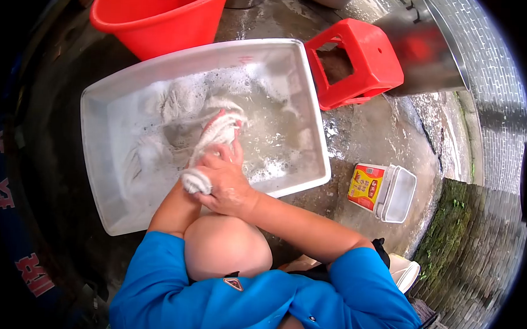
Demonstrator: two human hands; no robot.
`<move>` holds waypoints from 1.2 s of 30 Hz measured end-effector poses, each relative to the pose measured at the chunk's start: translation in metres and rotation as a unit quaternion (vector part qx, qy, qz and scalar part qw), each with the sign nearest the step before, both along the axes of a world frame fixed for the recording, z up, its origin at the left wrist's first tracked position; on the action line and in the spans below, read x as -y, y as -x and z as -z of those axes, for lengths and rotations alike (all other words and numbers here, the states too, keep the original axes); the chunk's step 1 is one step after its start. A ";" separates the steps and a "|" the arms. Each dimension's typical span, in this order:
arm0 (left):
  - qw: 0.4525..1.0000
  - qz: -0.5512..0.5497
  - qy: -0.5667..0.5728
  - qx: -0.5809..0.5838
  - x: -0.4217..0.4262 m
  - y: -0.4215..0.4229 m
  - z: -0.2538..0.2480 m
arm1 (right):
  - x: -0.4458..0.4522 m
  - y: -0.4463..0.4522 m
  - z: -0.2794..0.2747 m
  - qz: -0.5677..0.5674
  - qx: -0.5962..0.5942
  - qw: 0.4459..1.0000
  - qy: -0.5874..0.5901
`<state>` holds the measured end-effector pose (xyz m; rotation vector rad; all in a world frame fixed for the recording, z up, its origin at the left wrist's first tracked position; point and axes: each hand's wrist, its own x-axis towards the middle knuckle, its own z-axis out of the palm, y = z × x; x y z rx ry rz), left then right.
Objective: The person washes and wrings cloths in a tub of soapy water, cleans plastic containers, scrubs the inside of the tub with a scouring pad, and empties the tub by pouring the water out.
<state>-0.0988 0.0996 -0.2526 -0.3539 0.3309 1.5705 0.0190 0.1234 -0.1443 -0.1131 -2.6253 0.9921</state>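
A wet white cloth [219,130], twisted lengthwise, stretches over the soapy water in a white plastic tub [92,158]. My right hand [231,183] is closed round its near part, and a rolled end sticks out beside the wrist. My left hand [214,120] is mostly covered by the cloth and my right hand; reddish fingers show at the cloth's far part, apparently gripping it. More soaked pale cloth [175,103] lies in the water at the tub's left side, partly under suds.
A large red bucket [163,30] stands behind the tub, and a red plastic stool [371,58] by its far right corner. A metal vessel [424,60] is farther right. On the wet ground lies a small labelled plastic pail [381,192]. A mossy brick surface [470,230] borders the right.
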 end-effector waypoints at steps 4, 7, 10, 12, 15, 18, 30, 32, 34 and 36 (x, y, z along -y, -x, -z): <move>0.988 -0.127 0.014 -0.091 -0.016 0.002 0.025 | -0.012 0.023 0.071 0.105 -0.072 0.992 0.014; 0.896 -0.039 0.345 -0.276 -0.030 -0.013 -0.048 | -0.066 0.038 0.072 0.155 0.056 0.978 0.128; 0.968 -0.047 0.207 -0.135 -0.034 -0.008 0.012 | -0.092 0.048 0.098 0.329 0.179 0.885 0.277; 0.963 -0.090 0.220 -0.129 -0.027 -0.005 0.044 | -0.119 0.031 0.131 0.414 0.197 0.751 0.476; 0.948 -0.104 0.277 -0.117 -0.013 0.014 0.041 | -0.145 -0.028 0.148 0.453 0.311 0.819 0.166; 0.873 -0.044 0.406 -0.267 -0.010 0.000 0.033 | -0.153 -0.068 0.203 0.412 0.357 0.838 0.021; 0.987 0.061 -0.102 -0.108 -0.037 -0.011 -0.006 | -0.051 -0.009 -0.020 0.086 -0.008 0.979 0.182; 0.995 -0.006 0.033 -0.090 -0.037 -0.016 -0.015 | -0.053 -0.007 0.001 0.086 -0.058 0.987 0.120; 0.990 -0.047 -0.084 -0.102 -0.032 -0.018 -0.012 | -0.068 0.008 0.024 0.233 -0.029 0.953 0.189; 0.998 -0.029 -0.040 -0.040 -0.042 -0.018 -0.021 | -0.104 0.026 0.050 0.310 -0.035 0.905 0.290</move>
